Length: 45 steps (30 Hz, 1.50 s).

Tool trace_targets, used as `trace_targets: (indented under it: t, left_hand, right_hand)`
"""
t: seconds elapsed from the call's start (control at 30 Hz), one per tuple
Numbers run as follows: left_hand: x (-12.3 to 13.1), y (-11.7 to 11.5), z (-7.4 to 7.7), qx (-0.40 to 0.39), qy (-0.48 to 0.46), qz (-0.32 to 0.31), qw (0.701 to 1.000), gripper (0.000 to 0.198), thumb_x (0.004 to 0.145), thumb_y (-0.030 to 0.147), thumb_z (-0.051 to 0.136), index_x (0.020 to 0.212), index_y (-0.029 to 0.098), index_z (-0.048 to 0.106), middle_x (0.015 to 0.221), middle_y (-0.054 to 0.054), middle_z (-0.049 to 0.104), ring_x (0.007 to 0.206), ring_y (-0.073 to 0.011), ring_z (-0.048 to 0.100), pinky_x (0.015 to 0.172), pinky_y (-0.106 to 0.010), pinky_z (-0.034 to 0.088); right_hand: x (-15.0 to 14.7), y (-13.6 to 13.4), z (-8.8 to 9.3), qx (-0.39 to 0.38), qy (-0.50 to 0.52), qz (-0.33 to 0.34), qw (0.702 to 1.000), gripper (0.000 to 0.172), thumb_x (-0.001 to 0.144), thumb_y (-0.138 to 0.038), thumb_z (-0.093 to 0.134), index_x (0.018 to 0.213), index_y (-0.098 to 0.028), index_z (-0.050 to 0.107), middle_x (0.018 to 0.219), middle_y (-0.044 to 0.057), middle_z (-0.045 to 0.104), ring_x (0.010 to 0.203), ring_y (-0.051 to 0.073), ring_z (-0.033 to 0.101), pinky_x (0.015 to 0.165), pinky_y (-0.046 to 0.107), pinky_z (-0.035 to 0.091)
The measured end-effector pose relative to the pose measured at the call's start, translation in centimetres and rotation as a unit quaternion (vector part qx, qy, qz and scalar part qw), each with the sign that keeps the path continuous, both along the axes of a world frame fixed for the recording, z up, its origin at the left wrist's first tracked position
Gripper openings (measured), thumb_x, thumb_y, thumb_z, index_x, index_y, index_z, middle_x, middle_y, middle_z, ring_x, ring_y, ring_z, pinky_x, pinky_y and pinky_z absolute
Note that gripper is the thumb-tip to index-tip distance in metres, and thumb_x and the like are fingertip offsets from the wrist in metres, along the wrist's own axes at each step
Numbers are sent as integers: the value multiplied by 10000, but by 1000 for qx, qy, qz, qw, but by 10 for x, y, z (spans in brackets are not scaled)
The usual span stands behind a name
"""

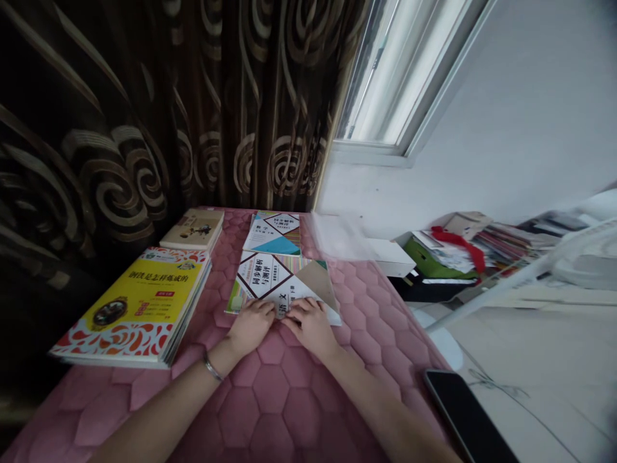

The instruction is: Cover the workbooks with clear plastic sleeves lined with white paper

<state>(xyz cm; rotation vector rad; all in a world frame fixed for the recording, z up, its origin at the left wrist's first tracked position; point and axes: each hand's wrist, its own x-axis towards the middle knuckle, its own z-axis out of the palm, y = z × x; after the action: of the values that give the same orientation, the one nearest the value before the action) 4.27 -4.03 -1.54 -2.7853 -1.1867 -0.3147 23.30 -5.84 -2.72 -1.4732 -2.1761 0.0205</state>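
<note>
chinese workbook (270, 281) lies centre frame on a pink quilted mat (284, 399); left hand (250, 326) and right hand (312, 328) rest open on its lower edge, unclenched, seemingly steadying it.

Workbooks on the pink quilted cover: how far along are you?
Looks done: the yellow-covered stack of books, a smaller book and a teal-and-white workbook lie flat. In hand: the left hand and right hand rest on a white workbook. Left: the heap of books and papers at right, which neither hand touches.
</note>
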Motion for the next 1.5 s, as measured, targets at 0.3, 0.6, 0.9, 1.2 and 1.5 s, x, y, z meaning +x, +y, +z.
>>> trace_targets:
  t: [0.3, 0.6, 0.9, 1.2, 1.5]
  left_hand:
    - [-71, 0, 1, -16, -84, 108, 990, 241, 869, 96, 526, 920, 224, 724, 1123, -38, 717, 1039, -212, 639, 935, -411, 471]
    - [-88, 8, -12, -54, -232, 150, 959, 347, 790, 20, 476, 802, 245, 739, 1026, -14, 738, 966, -182, 663, 931, -376, 510]
    - [-40, -10, 9, -69, -167, 175, 968, 117, 848, 235, 588, 813, 235, 699, 1059, -40, 687, 1118, -265, 539, 917, -501, 418]
    - [8, -6, 1, -55, -159, 123, 978, 220, 831, 102, 547, 822, 245, 714, 972, -29, 695, 1077, -228, 553, 1019, -479, 294]
    - [-55, 2, -5, -110, -214, 171, 956, 333, 846, 87, 494, 866, 303, 746, 1059, 4, 717, 1069, -222, 580, 942, -475, 409]
  right_hand:
    - [74, -19, -7, -67, 61, -109, 990, 178, 854, -305, 605, 716, -269, 712, 1047, 7, 697, 1027, 212, 576, 891, 389, 314]
    - [97, -23, -13, -94, 107, -150, 978, 155, 792, -278, 563, 763, -273, 715, 1079, 28, 690, 1077, 260, 553, 872, 427, 366]
    - [45, -26, 10, -102, 29, -78, 991, 147, 861, -312, 572, 912, -283, 707, 1081, 40, 651, 1059, 241, 537, 818, 374, 380]
    - [-27, 3, 8, -64, -29, -59, 996, 99, 834, -338, 673, 816, -241, 668, 986, 36, 635, 988, 242, 534, 775, 346, 357]
    - [41, -12, 3, -114, 34, -62, 991, 136, 869, -197, 565, 830, -250, 684, 1044, 28, 653, 1028, 229, 531, 824, 368, 370]
